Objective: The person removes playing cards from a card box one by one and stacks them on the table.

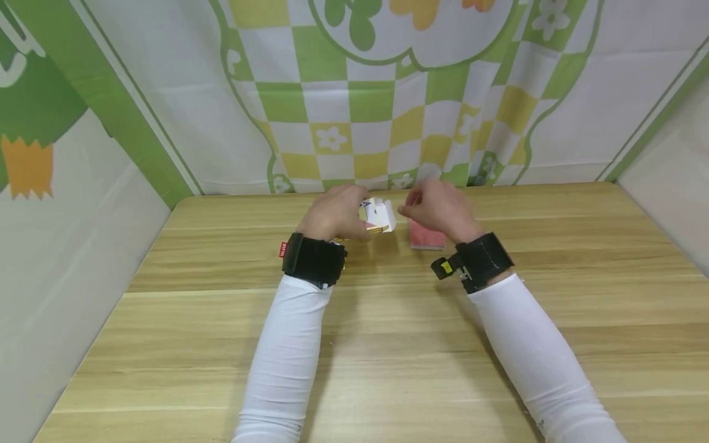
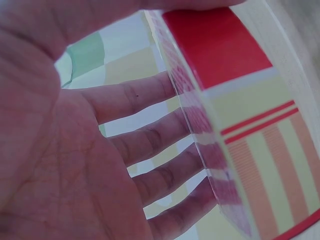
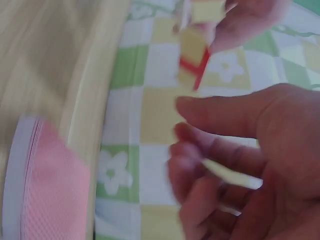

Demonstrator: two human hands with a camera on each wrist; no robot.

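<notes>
A small playing-card box point(image 1: 378, 215) with a white flap standing open is gripped by my left hand point(image 1: 335, 212) near the back of the table. In the left wrist view, the thumb is on one edge of the striped red-and-cream box point(image 2: 250, 105) and the fingertips lie along its other side. My right hand point(image 1: 443, 206) hovers just right of the box, fingers loosely bent, with nothing seen between them. Below it, a red-backed deck of playing cards point(image 1: 426, 239) lies on the table. The deck point(image 3: 56, 185) appears at the lower left of the right wrist view.
The wooden table point(image 1: 382, 357) ends at a back edge close behind both hands. A green, yellow and white checkered curtain point(image 1: 376, 104) hangs just beyond that edge. White panels stand at the left and right sides.
</notes>
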